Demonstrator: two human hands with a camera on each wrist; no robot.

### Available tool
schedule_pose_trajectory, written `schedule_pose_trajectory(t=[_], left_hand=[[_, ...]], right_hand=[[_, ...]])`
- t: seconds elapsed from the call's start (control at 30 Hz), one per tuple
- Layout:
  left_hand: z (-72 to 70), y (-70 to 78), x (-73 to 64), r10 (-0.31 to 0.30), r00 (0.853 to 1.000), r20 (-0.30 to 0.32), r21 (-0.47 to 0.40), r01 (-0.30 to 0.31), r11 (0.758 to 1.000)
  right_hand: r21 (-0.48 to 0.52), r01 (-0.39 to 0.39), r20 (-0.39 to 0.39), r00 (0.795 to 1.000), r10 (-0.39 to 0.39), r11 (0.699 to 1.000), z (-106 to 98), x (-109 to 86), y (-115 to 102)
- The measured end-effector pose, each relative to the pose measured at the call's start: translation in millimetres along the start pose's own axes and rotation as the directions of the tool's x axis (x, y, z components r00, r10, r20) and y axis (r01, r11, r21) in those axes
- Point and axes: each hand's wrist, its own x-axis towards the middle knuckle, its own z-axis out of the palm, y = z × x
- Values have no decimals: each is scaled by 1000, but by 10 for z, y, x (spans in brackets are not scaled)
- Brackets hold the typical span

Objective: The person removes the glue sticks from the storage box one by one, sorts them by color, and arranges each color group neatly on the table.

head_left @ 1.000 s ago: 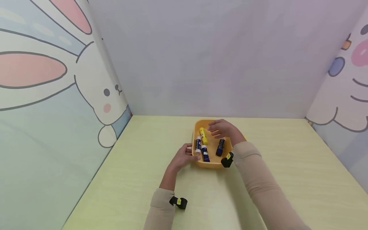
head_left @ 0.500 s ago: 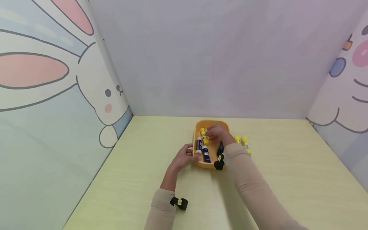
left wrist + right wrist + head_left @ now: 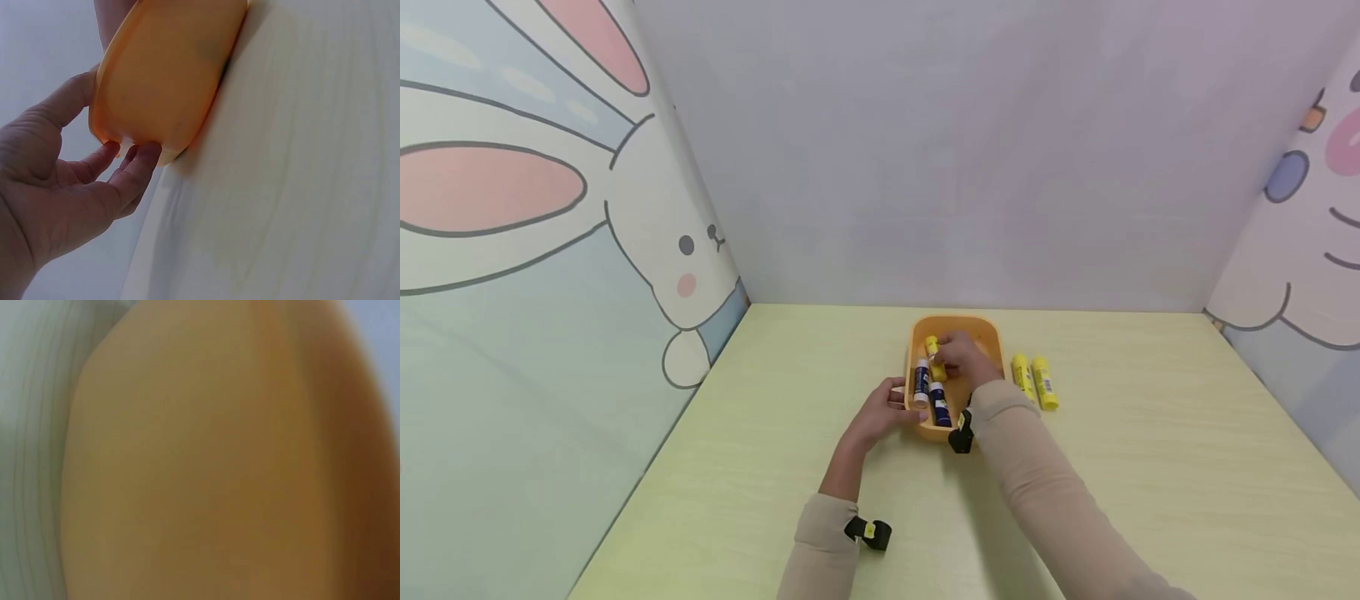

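An orange plastic basket [image 3: 934,433] stands on the table. My left hand [image 3: 880,414] grips its near left corner; in the left wrist view the thumb lies at the rim and bent fingers hold the outer wall [image 3: 162,75]. Inside, my right hand [image 3: 962,357] pinches a yellow glue stick [image 3: 932,343], its fingertips against the stick's right side. Two dark blue glue sticks with white ends, one at the left wall [image 3: 921,383] and one nearer the front [image 3: 940,406], lie beside it. Blurred basket wall [image 3: 187,456] fills the right wrist view, hiding the fingers there.
Right of the basket, two yellow glue sticks, a left one [image 3: 1022,375] and a right one [image 3: 1045,383], lie side by side on the pale wooden table [image 3: 1135,433]. A plain wall [image 3: 955,167] rises behind, with rabbit-printed panels at the sides.
My right hand has moved left and down into the basket, onto the yellow glue stick. Its arm now covers a dark glue stick and uncovers the two yellow ones on the table. The left hand stays put.
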Motion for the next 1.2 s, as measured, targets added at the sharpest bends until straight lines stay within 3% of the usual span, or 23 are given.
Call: schedule_pose_trajectory(t=[0.2,0.43,0.77,0.9,1.2], left_hand=[[6,-32,-8,8,1000,-9,-9,-8,1000],[50,-39,-6,-4,1000,-3,-8,4,1000],[5,-33,-31,-1,1000,-22,5,1,1000],[8,-69,-9,-11,999,-36,11,11,1000],[15,-47,-5,-16,999,-29,3,16,1000]], right_hand=[[34,-8,53,999,6,999,-34,-15,20],[-25,18,127,992,-15,1000,-138,-81,-1],[76,18,142,989,-28,997,-119,-157,-98],[81,61,155,985,-73,995,-110,-255,-151],[80,59,134,989,-70,995,-142,-336,-159]])
